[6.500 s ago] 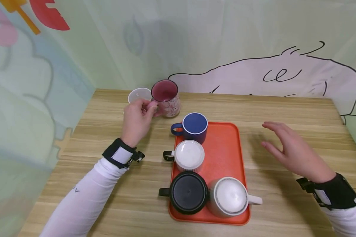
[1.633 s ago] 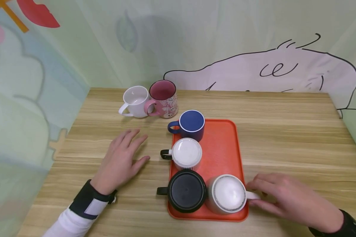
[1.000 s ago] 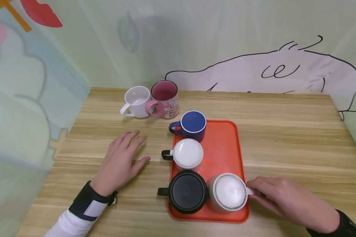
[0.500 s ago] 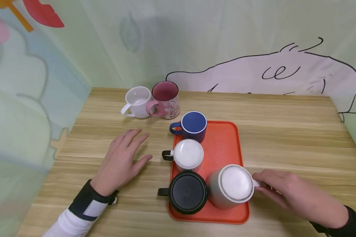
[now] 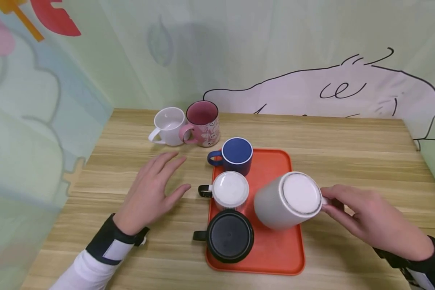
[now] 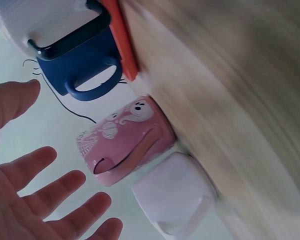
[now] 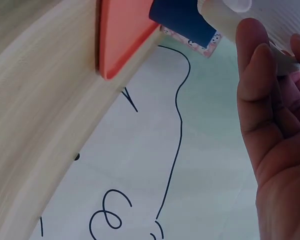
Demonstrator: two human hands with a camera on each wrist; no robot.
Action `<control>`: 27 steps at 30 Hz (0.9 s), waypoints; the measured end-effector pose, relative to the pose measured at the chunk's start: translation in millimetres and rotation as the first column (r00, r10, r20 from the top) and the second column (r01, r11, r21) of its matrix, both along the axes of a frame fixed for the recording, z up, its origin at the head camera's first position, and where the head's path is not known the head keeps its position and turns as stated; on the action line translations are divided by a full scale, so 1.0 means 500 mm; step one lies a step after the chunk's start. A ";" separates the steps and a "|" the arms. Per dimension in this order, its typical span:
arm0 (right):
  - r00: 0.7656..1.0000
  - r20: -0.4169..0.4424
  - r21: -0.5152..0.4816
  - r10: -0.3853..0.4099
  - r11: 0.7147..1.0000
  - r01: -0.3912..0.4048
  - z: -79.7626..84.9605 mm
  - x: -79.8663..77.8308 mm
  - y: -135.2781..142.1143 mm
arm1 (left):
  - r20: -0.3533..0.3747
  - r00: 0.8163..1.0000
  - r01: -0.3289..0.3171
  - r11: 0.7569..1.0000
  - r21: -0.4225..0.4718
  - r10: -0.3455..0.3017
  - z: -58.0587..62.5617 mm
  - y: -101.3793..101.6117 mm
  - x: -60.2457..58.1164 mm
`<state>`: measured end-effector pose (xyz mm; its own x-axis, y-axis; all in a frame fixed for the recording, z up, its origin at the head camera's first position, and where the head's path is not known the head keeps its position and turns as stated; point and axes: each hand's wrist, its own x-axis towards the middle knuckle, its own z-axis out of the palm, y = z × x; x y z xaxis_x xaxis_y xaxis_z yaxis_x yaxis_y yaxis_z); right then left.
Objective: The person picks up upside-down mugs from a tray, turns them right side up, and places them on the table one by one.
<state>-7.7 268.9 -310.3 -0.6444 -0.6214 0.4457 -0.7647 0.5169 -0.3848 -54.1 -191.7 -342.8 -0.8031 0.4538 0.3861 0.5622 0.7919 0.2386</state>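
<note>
My right hand [image 5: 369, 219] pinches the handle of a whitish-grey mug [image 5: 273, 205]. That mug is raised over the orange tray [image 5: 272, 251], tilted, with its pale base turned up. In the right wrist view, curled fingers [image 7: 255, 70] and thumb are at the handle. Along the tray's left side stand a blue mug [image 5: 237, 155], a white mug with a black handle [image 5: 230, 189] and a black mug [image 5: 230, 235], their handles pointing left. My left hand [image 5: 148, 195] hovers left of the tray, fingers spread, holding nothing.
Behind the tray, near the table's back edge, a pink patterned mug [image 5: 206, 131] stands upright next to a white mug [image 5: 169, 135]. A printed cloth wall [image 5: 275, 48] rises directly behind the wooden table [image 5: 351, 157].
Earlier my left hand gripped the pink mug's handle; it has since let go and drawn back. My right hand has taken the whitish-grey mug's handle and lifted it from the tray's front right corner.
</note>
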 end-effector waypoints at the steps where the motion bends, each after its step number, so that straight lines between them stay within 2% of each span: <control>1: 1.000 0.003 -0.009 -0.005 1.000 0.005 0.002 -0.004 0.001 | -0.005 1.000 0.005 1.000 0.008 -0.005 0.002 0.002 -0.001; 7: 0.999 0.021 -0.062 -0.042 0.997 0.043 0.016 -0.028 0.001 | -0.026 0.998 0.067 0.995 0.080 -0.065 0.017 0.022 -0.011; 13: 0.991 0.068 -0.074 -0.117 0.990 0.122 0.032 -0.048 -0.011 | 0.003 0.994 0.112 0.982 0.150 -0.114 0.031 0.048 -0.022; 20: 0.988 0.097 -0.209 -0.124 0.968 0.142 0.036 -0.079 -0.037 | 0.098 0.984 0.121 0.967 0.226 -0.147 0.049 0.083 -0.038; 27: 0.977 0.151 -0.339 -0.150 0.921 0.194 0.038 -0.111 -0.069 | 0.208 0.955 0.130 0.928 0.350 -0.213 0.070 0.123 -0.054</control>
<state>-63.1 234.3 -291.4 -0.7895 -0.3148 0.5268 -0.6128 0.4523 -0.6480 -81.3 -130.0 -308.0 -0.8109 0.4732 0.3443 0.5761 0.5417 0.6121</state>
